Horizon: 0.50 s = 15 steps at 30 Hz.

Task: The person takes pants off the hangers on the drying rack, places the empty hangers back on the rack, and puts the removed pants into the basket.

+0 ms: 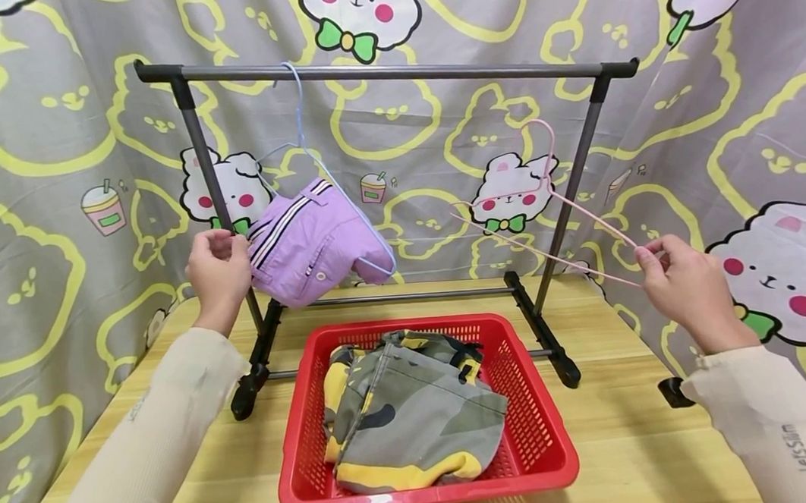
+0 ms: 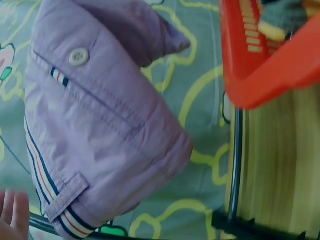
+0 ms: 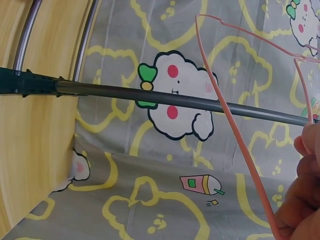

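Note:
Purple shorts (image 1: 317, 244) with a striped waistband hang tilted on a blue hanger (image 1: 360, 216) hooked over the rack's top bar. My left hand (image 1: 219, 272) is at the waistband edge, its fingers loosely bent. In the left wrist view, the left fingertips (image 2: 14, 215) show beside the waistband, with a narrow gap between. My right hand (image 1: 692, 286) pinches a pink hanger (image 1: 593, 215) at one lower corner. The hanger's hook points up, and its far end reaches left in front of the curtain.
A dark metal rack (image 1: 434, 71) stands on the wooden table (image 1: 639, 452). In front of it, a red basket (image 1: 291, 470) holds camouflage clothing (image 1: 418, 410). A small black object (image 1: 675, 393) lies near the right sleeve. Patterned curtain (image 1: 399, 168) surrounds the back and sides.

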Tool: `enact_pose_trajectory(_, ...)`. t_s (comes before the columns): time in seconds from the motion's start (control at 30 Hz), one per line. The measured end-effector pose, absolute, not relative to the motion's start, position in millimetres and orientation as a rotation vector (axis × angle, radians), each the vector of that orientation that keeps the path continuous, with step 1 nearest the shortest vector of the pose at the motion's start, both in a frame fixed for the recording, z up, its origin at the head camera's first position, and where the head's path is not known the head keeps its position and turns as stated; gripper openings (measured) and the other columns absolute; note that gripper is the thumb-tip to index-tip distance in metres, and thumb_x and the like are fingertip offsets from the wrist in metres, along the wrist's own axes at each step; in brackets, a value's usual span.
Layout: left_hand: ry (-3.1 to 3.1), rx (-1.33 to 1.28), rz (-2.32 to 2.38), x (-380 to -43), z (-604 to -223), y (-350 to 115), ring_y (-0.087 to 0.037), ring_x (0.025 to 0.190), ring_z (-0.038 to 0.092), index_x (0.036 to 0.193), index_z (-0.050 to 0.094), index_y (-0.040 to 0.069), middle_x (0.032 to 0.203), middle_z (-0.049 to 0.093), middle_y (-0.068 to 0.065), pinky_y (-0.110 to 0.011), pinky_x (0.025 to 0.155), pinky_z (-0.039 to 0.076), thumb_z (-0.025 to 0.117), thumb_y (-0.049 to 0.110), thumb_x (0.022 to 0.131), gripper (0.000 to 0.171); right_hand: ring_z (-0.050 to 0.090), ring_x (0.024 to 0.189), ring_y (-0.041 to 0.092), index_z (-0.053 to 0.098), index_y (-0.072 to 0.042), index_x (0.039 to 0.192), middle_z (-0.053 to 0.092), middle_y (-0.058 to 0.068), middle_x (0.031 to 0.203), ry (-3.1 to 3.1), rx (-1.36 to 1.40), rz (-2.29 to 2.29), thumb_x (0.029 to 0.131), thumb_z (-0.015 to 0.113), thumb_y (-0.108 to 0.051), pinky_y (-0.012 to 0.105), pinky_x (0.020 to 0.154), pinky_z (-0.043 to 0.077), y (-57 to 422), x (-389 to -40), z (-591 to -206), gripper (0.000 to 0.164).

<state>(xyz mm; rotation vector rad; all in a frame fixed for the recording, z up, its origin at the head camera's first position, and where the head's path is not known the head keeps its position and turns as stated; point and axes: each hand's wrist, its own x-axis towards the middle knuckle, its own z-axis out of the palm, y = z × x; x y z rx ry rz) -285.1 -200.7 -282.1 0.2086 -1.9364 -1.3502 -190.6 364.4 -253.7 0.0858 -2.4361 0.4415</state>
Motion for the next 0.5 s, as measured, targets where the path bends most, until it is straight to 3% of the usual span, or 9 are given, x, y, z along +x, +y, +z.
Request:
enact_pose_trajectory(0.2,-2.007,0.251,-1.258,-289.9,-275.6,-209.5,-0.020,0.122,0.048,0.137,0.045,0.008,0.133,0.050,-0.008,-0.033,0.098,0.039,0.058,0.032,0.094,0.051,0.051,0.064,0.035,0.057,0.005,0.102,0.061,0.023,0.084,-2.442,0.081,0.443,0.101,0.050,-0.019,0.040,0.054,0.034,363.3,-191.5,-249.0,0.025)
enact_pose_trajectory(0.37,-2.138,0.236,-1.278,-296.2,-270.4,-218.0,-0.024,0.134,0.039,0.150,0.030,0.012,0.150,0.037,-0.009,-0.040,0.109,0.030,0.054,0.040,0.095,0.066,0.051,0.063,0.037,0.057,0.007,0.099,0.061,0.023,0.080,-2.396,0.108,0.432,0.099,0.052,-0.014,0.042,0.054,0.033,361.5,-192.4,-243.5,0.021)
enact_pose_trajectory(0.5,-2.216,0.241,-1.334,-300.3,-267.8,-223.0,-0.026,0.139,0.032,0.155,0.016,0.011,0.157,0.026,-0.009,-0.038,0.112,0.026,0.050,0.043,0.097,0.074,0.048,0.059,0.035,0.058,0.006,0.099,0.059,0.020,0.074,-2.373,0.118,0.418,0.099,0.052,-0.013,0.041,0.053,0.032,359.7,-193.5,-239.8,0.020)
